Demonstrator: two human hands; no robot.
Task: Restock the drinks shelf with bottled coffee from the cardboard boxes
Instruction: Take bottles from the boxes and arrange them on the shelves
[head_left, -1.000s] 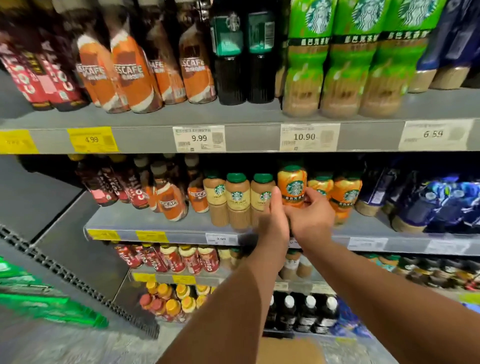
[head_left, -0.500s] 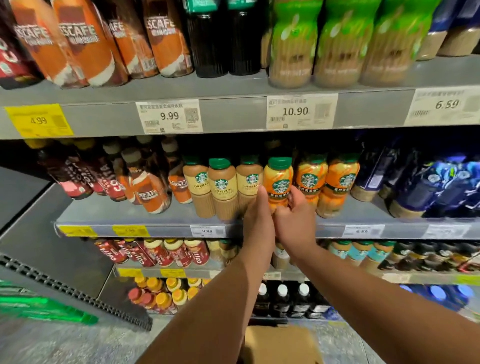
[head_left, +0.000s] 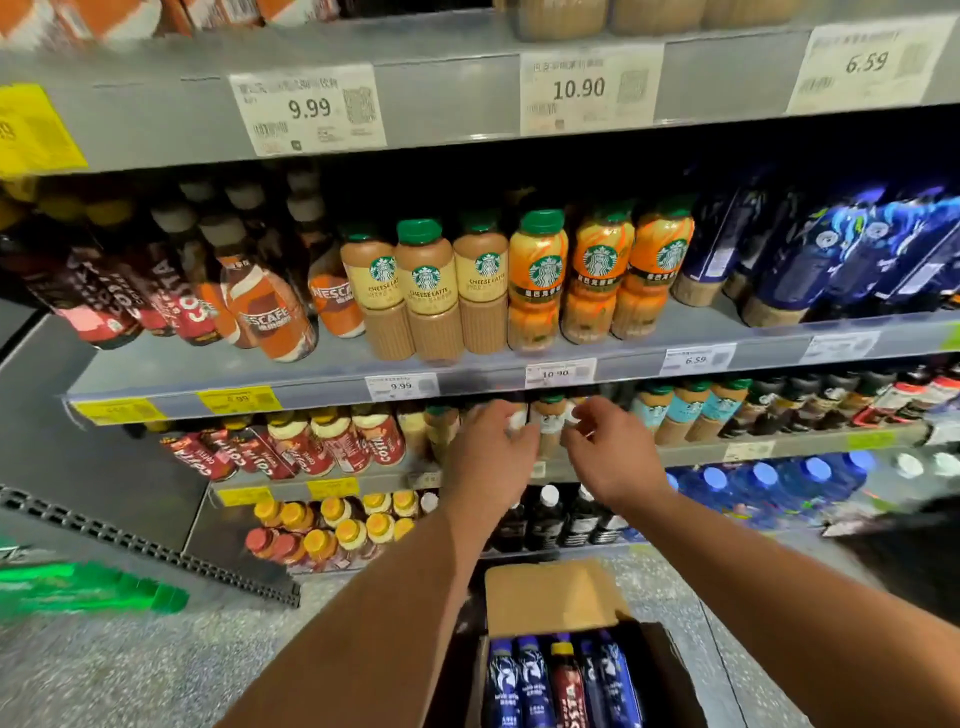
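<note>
An orange Starbucks bottle (head_left: 537, 280) with a green cap stands at the front of the middle shelf (head_left: 322, 371), beside three beige Cheese Latte bottles (head_left: 426, 291). Below that shelf's edge, my left hand (head_left: 488, 457) and my right hand (head_left: 608, 452) hover side by side, fingers loosely spread, holding nothing. They are in front of small bottles (head_left: 548, 421) on the lower shelf. An open cardboard box (head_left: 550, 597) sits on the floor below my arms, with several blue and red bottles (head_left: 561, 680) lying in it.
Nescafe bottles (head_left: 270, 306) and Costa bottles (head_left: 119, 296) fill the shelf's left side, dark blue bottles (head_left: 852, 254) the right. Price tags line the shelf edges. A green object (head_left: 88, 592) lies on the speckled floor at left. A dark shape (head_left: 909, 545) is at right.
Both hands let go of the orange Starbucks bottle, which now stands on the middle shelf, and dropped below the shelf edge. The view tilted down, revealing the open box.
</note>
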